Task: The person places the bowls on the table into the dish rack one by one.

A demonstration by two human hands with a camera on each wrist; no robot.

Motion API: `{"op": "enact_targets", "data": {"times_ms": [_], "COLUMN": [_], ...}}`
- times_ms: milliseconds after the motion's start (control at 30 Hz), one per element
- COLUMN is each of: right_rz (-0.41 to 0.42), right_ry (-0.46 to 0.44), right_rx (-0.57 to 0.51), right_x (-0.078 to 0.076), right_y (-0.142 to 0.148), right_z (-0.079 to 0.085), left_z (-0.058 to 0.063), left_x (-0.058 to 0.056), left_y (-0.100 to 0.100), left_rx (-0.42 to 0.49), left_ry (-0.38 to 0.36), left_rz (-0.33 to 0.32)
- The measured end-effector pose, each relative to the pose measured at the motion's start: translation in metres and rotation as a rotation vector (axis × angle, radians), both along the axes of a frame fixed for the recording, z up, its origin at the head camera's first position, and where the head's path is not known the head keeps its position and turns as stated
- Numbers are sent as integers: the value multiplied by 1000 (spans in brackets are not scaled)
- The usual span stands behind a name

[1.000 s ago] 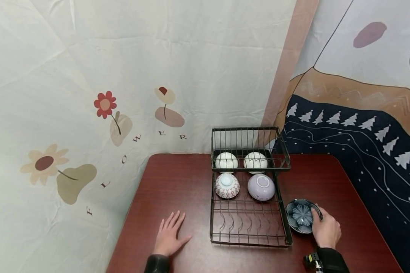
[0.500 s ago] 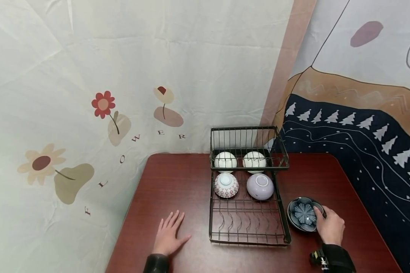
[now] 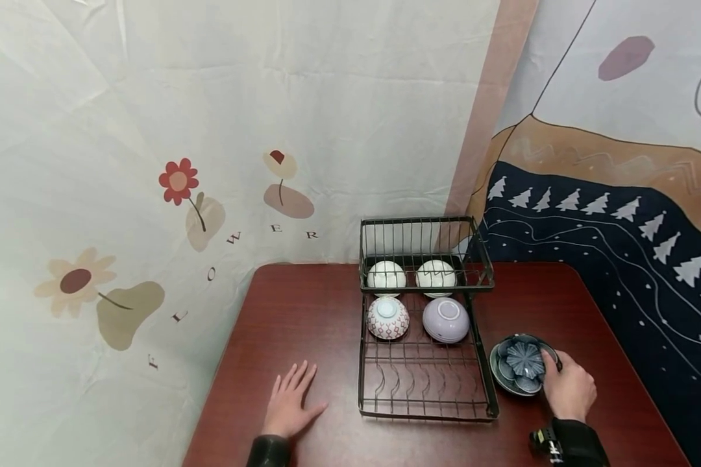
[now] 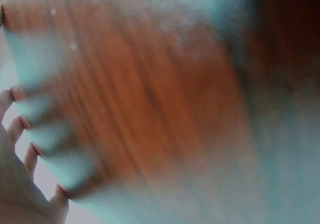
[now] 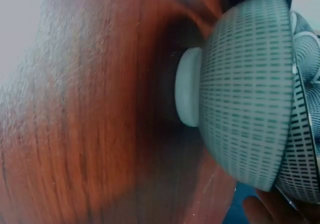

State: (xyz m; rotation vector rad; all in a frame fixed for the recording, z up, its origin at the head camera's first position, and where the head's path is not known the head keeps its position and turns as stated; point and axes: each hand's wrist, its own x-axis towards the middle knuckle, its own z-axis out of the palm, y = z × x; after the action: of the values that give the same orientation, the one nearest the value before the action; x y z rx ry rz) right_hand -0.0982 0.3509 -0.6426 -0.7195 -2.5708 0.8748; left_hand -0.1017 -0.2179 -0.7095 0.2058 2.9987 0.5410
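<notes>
My right hand [image 3: 569,387] pinches the right rim of a dark blue-grey bowl [image 3: 526,360] with a flower-shaped inside, to the right of the dish rack [image 3: 360,383]. That bowl sits tilted in a second bowl, whose rim shows along the left. The right wrist view shows the lower bowl [image 5: 245,94] from the side, pale with green dashes and a white foot. The dark-dashed upper bowl [image 5: 299,176] sticks out of its mouth, with fingers [image 5: 270,209] below. My left hand [image 3: 292,402] lies flat on the table, fingers spread, holding nothing.
Two white bowls [image 3: 387,277] stand upside down under the rack's raised basket [image 3: 420,224]. In front of them, a red-patterned bowl [image 3: 388,318] and a lilac bowl [image 3: 446,320] lie upside down. Curved wire dividers line the rack's front. Cloth hangings [image 3: 327,130] back the table [image 3: 304,311].
My right hand has shifted slightly right with the upper bowl, which now tilts away from the lower bowl, so more of the lower rim shows. My left hand has stayed still.
</notes>
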Motion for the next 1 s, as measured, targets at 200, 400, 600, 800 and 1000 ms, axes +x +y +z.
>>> {"op": "enact_targets", "data": {"times_ms": [200,400,600,800,1000], "right_rz": [-99,-197,-172,-137,-68], "right_ry": [197,164,81,54,38], "right_rx": [-158,-343,-392,-372,-314], "right_x": [5,8,7,6,5], "right_y": [2,11,10,0,-17], "right_z": [4,18,25,25,28], "left_z": [3,4,1,3,23], "left_x": [2,1,1,1,-1], "left_y": [2,2,0,2,15], "left_rx": [10,6,8,17,80], "left_ry": [-5,2,0,-18,6], "left_rz": [4,-5,-5,5,-4]}}
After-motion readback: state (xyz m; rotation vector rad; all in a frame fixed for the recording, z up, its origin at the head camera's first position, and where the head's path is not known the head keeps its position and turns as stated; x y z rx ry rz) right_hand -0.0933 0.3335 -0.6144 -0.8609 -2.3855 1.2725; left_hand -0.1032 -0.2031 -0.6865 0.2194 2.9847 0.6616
